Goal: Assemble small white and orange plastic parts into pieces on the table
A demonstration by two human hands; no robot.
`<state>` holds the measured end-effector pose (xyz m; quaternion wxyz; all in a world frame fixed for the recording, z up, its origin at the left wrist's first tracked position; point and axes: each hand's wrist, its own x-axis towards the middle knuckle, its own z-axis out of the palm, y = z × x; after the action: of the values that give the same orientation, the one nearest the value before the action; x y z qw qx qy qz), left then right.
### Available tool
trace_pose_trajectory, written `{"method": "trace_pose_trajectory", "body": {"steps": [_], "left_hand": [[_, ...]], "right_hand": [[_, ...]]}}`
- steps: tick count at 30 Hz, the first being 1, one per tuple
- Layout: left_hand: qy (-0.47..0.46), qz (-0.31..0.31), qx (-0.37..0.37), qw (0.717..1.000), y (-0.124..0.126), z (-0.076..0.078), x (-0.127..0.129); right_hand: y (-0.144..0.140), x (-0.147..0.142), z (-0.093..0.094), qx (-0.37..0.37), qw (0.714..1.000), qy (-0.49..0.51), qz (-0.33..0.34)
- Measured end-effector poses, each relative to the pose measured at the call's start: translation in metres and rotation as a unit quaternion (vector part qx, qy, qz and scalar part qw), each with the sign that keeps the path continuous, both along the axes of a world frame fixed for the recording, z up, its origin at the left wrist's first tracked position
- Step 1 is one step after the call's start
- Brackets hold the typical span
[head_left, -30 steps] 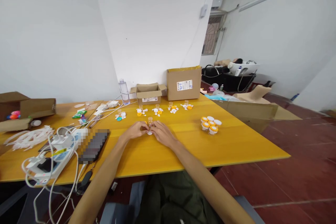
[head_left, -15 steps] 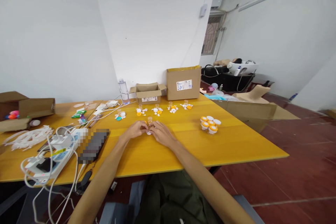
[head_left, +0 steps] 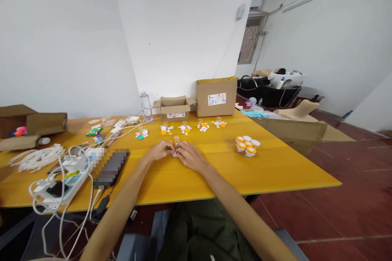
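Note:
My left hand (head_left: 159,150) and my right hand (head_left: 190,155) meet low over the table, fingers closed around a small white plastic part (head_left: 175,154). Most of that part is covered by my fingertips, so its exact kind does not show. Just behind my fingers stands a clear small cup (head_left: 176,139). Farther back lie several little groups of white and orange parts (head_left: 185,129), each with a clear cup. One group at the left has a teal ring (head_left: 140,137). On the right, several capped clear jars (head_left: 246,145) with orange and white lids stand clustered together.
An open cardboard box (head_left: 174,110), a larger closed box (head_left: 216,97) and a clear bottle (head_left: 146,106) stand along the wall. At left lie a power strip (head_left: 88,167) with tangled white cables, a phone (head_left: 113,167) and another open box (head_left: 45,125).
The view has shifted slightly, so everything sits a little farther right. My hands stay together on the small white part, with only slight finger movement.

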<state>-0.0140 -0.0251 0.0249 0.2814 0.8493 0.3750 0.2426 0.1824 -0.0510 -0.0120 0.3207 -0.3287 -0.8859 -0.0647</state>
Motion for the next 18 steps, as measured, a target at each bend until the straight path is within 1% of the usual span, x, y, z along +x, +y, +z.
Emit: {"method": "trace_pose_trajectory", "body": {"steps": [9,18], "left_hand": [[-0.011,0.005,-0.020,1.000,0.0014,-0.0010,-0.0018],[-0.023,0.013,-0.039,0.999,0.0028,-0.0014,-0.0030]], "right_hand": [[0.0009,0.0008,0.0007,0.001,1.000,-0.009,0.012],[0.0008,0.0003,-0.0002,0.003,1.000,-0.004,0.009]]}}
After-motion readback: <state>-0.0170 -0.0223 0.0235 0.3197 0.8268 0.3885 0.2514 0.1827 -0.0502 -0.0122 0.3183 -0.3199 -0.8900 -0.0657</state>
